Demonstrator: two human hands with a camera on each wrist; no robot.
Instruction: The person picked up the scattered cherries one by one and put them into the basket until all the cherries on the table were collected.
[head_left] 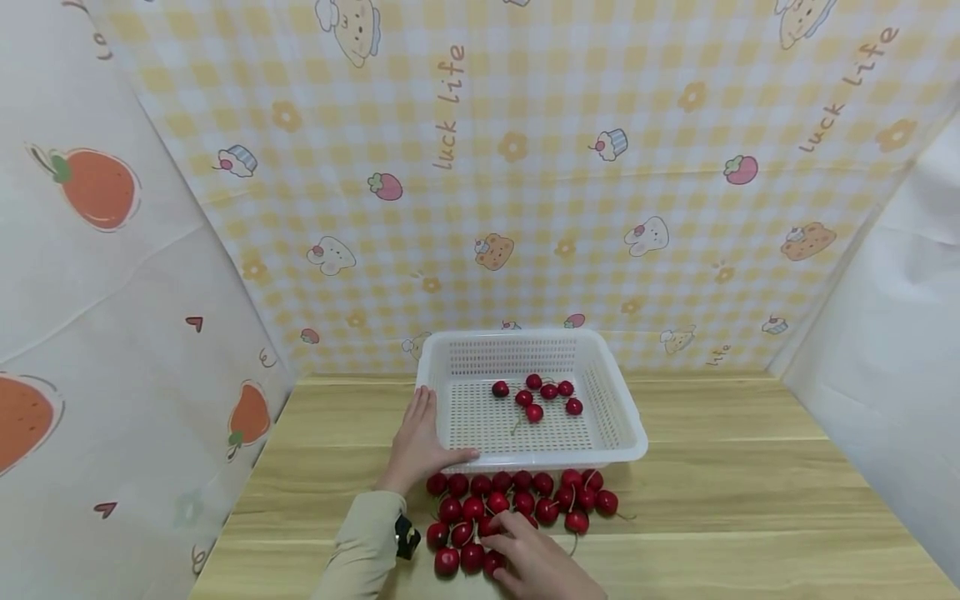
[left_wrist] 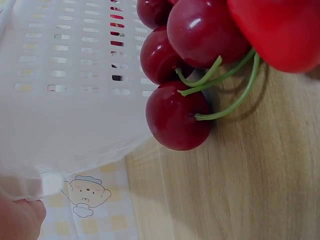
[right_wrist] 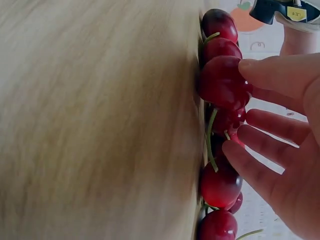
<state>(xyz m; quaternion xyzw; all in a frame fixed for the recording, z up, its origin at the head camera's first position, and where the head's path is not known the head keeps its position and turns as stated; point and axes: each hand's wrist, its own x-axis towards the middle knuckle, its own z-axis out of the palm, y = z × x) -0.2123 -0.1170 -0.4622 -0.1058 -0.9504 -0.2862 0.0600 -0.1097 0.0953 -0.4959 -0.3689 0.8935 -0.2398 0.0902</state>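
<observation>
A white perforated plastic basket (head_left: 555,460) stands on the table with several red cherries (head_left: 534,413) on its floor. My left hand (head_left: 422,442) rests on the basket's near left corner, fingers laid along the left rim and thumb along the front rim. In front of the basket lie many loose cherries (head_left: 450,510), some with green stems (left_wrist: 235,114). Over the near right part of these is my right hand (head_left: 528,558), its fingers spread and slightly bent. In the right wrist view its thumb (right_wrist: 272,75) touches one dark red cherry (right_wrist: 222,82), while the other fingertips are close to neighbouring cherries.
Light wood tabletop (head_left: 720,500) extends to both sides of the basket. A yellow checked cloth (head_left: 525,208) hangs behind it, and a white printed cloth (head_left: 150,292) borders the left. A black device (head_left: 407,537) is strapped at my left wrist, beside the cherries.
</observation>
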